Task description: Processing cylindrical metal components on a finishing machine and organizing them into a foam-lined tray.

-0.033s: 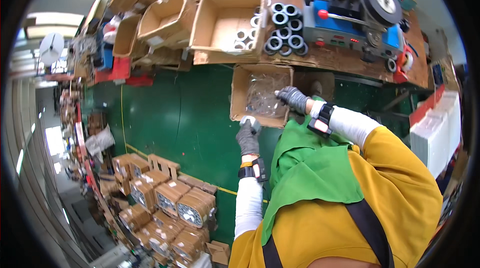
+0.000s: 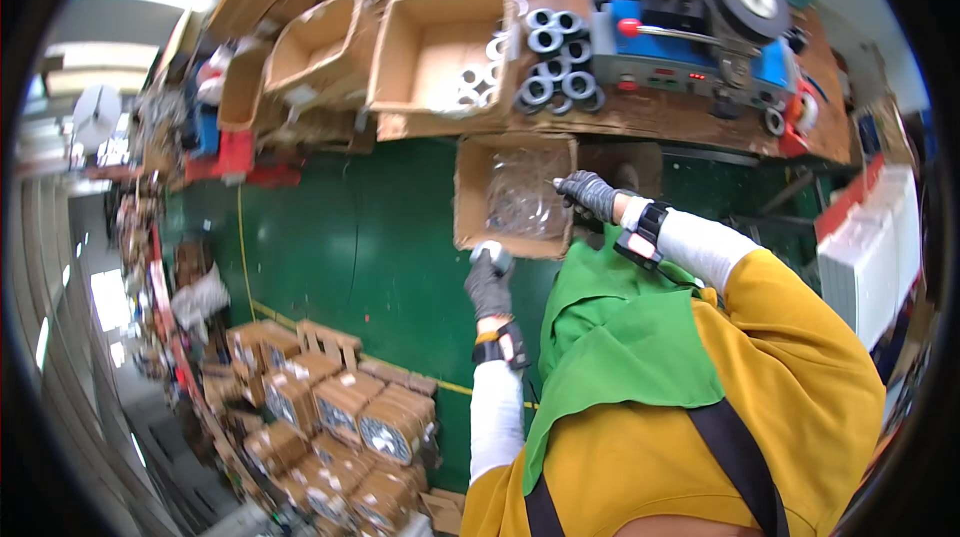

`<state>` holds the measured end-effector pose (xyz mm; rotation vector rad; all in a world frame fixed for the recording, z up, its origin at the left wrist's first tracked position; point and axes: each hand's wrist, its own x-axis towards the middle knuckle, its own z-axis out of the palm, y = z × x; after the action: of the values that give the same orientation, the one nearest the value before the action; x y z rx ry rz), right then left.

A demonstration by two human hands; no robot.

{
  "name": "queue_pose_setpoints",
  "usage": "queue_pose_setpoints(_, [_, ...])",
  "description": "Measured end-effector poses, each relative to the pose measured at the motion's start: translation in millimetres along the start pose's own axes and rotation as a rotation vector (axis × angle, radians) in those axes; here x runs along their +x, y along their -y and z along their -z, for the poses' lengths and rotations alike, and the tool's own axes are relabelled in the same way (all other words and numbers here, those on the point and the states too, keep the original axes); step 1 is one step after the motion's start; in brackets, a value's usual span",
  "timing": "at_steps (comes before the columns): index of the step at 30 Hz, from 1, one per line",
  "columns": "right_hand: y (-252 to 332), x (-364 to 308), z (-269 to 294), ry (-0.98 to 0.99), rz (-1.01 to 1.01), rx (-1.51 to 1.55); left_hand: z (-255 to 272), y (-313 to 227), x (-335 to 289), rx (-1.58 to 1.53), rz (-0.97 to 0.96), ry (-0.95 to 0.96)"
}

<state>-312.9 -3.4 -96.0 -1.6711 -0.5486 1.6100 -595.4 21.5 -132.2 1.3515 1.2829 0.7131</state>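
Note:
My left hand (image 2: 488, 287), in a grey glove, is closed around a round grey-white piece (image 2: 492, 255), just outside the near edge of an open cardboard box (image 2: 465, 192). Its size and pale rim resemble the rings on the bench, but the fingers cover part of it. Clear, crumpled plastic scraps (image 2: 522, 199) lie inside the box. Over the box's right side is my right hand (image 2: 588, 197), also gloved, its fingers pinched together. A small pale tip shows at those fingers; what it belongs to cannot be made out.
On the wooden bench (image 2: 680, 120) stand stacked black-and-grey rings (image 2: 550, 67), a cardboard box (image 2: 425, 47) holding several rings, and a blue machine (image 2: 640, 72) with a red-knobbed lever. Taped cartons (image 2: 345, 402) are piled at lower left. White panels (image 2: 865, 257) stand at right.
The whole view has shifted slightly. My right hand has drawn a little away from the plastic scraps, toward the box's right edge. The left hand still holds the round piece.

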Motion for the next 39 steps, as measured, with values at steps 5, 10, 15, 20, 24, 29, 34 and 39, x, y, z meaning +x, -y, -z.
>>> queue_pose_setpoints(5, [-98,29,133,-0.286,-0.27,0.408,33,-18,-33,-0.005,0.13,0.005])
queue_pose_setpoints(10, [-143,29,255,-0.604,-0.173,-0.142,42,-30,-55,-0.484,0.599,-0.289])
queue_pose_setpoints(15, [-165,9,315,-0.946,-0.312,-0.117,-7,-50,-44,-0.397,0.638,-0.199])
queue_pose_setpoints(20, [-190,-64,344,-1.047,-0.262,-0.092,-102,-82,-27,-0.321,0.583,-0.081])
queue_pose_setpoints(24, [-210,-143,395,-1.343,-0.092,-0.149,-178,-94,-8,-0.352,0.528,0.156])
queue_pose_setpoints(29, [-203,-167,464,-1.375,-0.242,-0.216,-253,-121,-2,-0.307,0.515,0.283])
queue_pose_setpoints(34, [-197,-139,489,-1.254,-0.458,-0.091,-284,-132,-10,-0.29,0.46,0.292])
queue_pose_setpoints(39, [-192,-136,500,-1.24,-0.44,0.103,-282,-123,-24,-0.284,0.461,0.258])
